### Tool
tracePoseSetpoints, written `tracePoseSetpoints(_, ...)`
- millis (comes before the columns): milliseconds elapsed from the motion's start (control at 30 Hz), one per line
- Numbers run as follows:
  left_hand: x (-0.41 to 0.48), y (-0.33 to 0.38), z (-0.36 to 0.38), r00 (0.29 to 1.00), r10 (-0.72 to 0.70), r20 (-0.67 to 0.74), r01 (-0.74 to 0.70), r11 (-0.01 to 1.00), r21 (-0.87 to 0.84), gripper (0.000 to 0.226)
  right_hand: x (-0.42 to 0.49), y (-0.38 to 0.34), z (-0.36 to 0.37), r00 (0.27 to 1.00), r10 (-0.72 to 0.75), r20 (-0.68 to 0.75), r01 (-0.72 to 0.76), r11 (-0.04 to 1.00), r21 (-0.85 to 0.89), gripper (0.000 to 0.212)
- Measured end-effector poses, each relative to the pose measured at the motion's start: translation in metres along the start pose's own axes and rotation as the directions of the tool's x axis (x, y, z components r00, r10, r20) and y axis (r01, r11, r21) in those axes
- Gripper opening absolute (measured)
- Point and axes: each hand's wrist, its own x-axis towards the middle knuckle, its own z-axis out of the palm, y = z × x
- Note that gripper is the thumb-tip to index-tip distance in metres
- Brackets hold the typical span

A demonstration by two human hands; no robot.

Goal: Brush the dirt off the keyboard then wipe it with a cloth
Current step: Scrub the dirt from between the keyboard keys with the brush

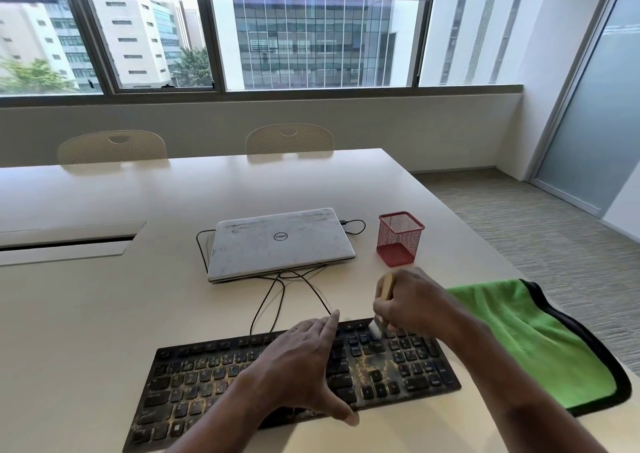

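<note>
A black keyboard [194, 383] lies on a pale bench [104, 314] just in front of a seated person, its keys speckled with yellowish dirt [367, 366]. The left hand [304, 359] lies flat across the middle of the keyboard, fingers straight and thumb spread to the near edge, apparently steadying it. The right hand [412, 300] grasps a small wooden-handled brush [386, 286], with the white bristles down on the keys near the far right end, beside the number pad.

A green cloth [526, 341] lies spread on the bench just right of the keyboard, partly under the right forearm and untouched. Farther back sit a closed laptop [280, 241] and a red mesh pen holder [400, 239].

This looks like the brushing step, and an early part of it — grit covers most of the keys. The next move probably calls for short strokes toward one edge, working bristles into the gaps between keys while the flat hand keeps the board from sliding.
</note>
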Motion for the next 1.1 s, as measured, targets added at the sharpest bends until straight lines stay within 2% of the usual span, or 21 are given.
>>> tracePoseSetpoints(33,0.000,0.000,0.000,1.000,-0.001,-0.004,0.001,1.000,0.001,0.149,0.001,0.001,0.000,1.000,0.010,-0.002,-0.010,1.000,-0.002,0.022)
tracePoseSetpoints(167,0.001,0.000,0.001,1.000,0.000,-0.014,0.000,1.000,0.007,0.150,-0.003,0.005,0.002,0.979,0.050,0.200,-0.041,0.998,-0.051,0.023)
tracePoseSetpoints(233,0.001,-0.001,0.001,1.000,-0.002,-0.010,0.002,1.000,0.005,0.150,-0.004,0.005,0.000,0.980,0.054,0.191,-0.047,0.998,-0.037,0.023)
tracePoseSetpoints(367,0.001,-0.001,0.001,1.000,-0.004,-0.003,0.004,1.000,0.006,0.150,-0.001,0.005,-0.001,0.998,0.019,0.061,-0.021,0.999,0.024,0.022)
tracePoseSetpoints(500,0.002,0.000,0.001,1.000,-0.002,-0.005,0.002,1.000,0.009,0.150,-0.003,0.004,0.000,0.981,0.007,0.192,-0.004,1.000,-0.016,0.017)
tracePoseSetpoints(600,0.001,0.000,0.000,1.000,-0.003,-0.001,0.003,1.000,0.008,0.149,-0.002,0.003,-0.003,0.979,-0.084,0.185,0.085,0.996,0.001,0.014)
tracePoseSetpoints(733,0.001,0.000,0.000,1.000,-0.004,0.010,0.004,1.000,0.007,0.149,-0.002,0.008,-0.008,0.952,-0.130,0.277,0.135,0.991,0.000,0.008)
tracePoseSetpoints(967,0.001,0.000,0.000,1.000,0.001,-0.001,-0.001,1.000,0.003,0.150,-0.004,0.004,-0.013,0.936,-0.195,0.292,0.206,0.979,-0.004,0.007)
tracePoseSetpoints(1100,-0.001,0.001,-0.001,1.000,0.000,-0.011,0.000,1.000,-0.001,0.149,-0.004,0.006,-0.012,0.942,-0.168,0.289,0.195,0.979,-0.064,0.010)
